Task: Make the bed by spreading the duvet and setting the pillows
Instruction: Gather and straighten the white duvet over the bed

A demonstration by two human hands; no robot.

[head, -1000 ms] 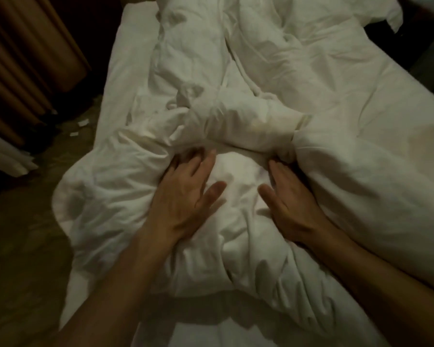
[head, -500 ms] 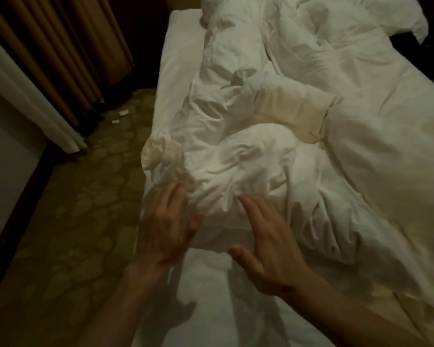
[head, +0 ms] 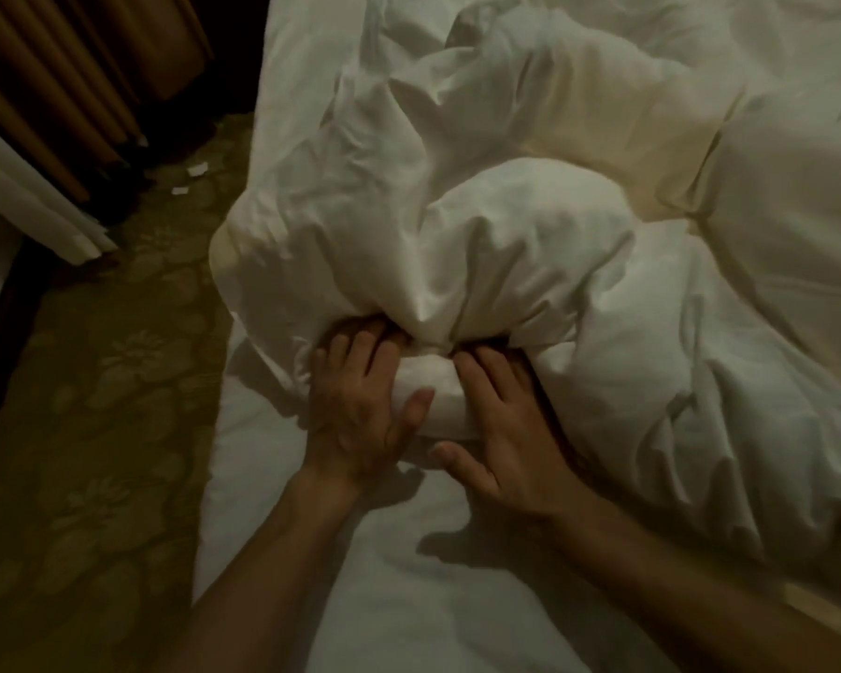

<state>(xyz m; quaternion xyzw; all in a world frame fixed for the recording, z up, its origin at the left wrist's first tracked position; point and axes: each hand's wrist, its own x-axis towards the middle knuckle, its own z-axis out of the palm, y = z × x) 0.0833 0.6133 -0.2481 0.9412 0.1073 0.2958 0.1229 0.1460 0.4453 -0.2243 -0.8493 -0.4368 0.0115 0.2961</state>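
On the bed (head: 384, 599) with its white sheet, the crumpled white duvet (head: 530, 245) lies in a heap toward the left edge, and the left hand (head: 360, 410) and right hand (head: 511, 439) each have their grip dug into its near fold, fingers hidden in cloth.

Bare sheet (head: 409, 599) open near the edge, bunched duvet (head: 530, 245) heaped across beyond.

Dim, warm light; soft blur; wide-angle bending at edges.
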